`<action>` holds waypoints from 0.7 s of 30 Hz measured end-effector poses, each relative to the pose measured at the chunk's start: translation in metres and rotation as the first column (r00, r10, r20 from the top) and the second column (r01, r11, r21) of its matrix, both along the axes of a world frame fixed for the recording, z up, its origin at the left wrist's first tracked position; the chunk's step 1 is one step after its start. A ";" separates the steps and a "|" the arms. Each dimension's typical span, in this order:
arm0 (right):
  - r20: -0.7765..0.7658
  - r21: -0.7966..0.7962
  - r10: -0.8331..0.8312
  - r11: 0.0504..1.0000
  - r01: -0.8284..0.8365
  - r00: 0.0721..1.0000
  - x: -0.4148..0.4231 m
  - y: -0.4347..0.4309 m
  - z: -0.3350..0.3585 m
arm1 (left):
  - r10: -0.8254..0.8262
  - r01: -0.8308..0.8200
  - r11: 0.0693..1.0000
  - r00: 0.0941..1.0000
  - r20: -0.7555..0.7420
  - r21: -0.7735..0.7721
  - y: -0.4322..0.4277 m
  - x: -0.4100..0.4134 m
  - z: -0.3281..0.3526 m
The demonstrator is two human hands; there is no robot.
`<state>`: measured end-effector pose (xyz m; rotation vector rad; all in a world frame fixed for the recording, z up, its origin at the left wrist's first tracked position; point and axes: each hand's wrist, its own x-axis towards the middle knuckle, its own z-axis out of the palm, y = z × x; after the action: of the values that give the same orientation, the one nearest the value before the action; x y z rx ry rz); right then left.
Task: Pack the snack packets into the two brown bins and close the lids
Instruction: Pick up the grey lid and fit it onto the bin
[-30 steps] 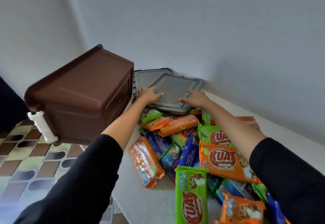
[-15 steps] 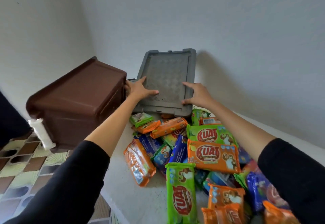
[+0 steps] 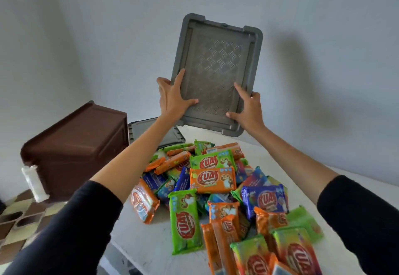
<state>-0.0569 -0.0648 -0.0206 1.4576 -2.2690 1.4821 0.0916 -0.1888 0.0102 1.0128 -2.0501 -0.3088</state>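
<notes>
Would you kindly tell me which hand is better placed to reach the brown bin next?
Probably the left hand. The brown bin stands to its left, beside that forearm; the right hand, gripping the other side of the grey lid, would have to cross over the snack packets.

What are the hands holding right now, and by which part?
Both hold the gray lid: the left hand grips its lower left edge, the right hand its lower right edge, thumbs on the patterned face.
</notes>
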 end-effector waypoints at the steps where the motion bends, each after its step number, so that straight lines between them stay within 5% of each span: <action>1: -0.019 0.001 -0.031 1.000 0.031 0.999 -0.010 0.016 0.002 | -0.024 0.024 1.000 1.000 0.002 -0.005 0.013 -0.012 0.001; 15: -0.143 0.048 -0.374 0.922 0.384 0.916 -0.163 0.298 0.002 | -0.334 0.344 0.936 0.935 -0.120 0.074 0.261 -0.208 -0.020; 21: -0.175 0.065 -0.496 0.856 0.512 0.851 -0.209 0.384 -0.018 | -0.414 0.419 0.902 0.908 -0.064 0.109 0.341 -0.276 -0.035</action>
<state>-0.2658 0.3193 -0.0382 0.8436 -2.4091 1.0626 -0.1843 0.1517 -0.0247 0.6178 -2.2226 -0.6765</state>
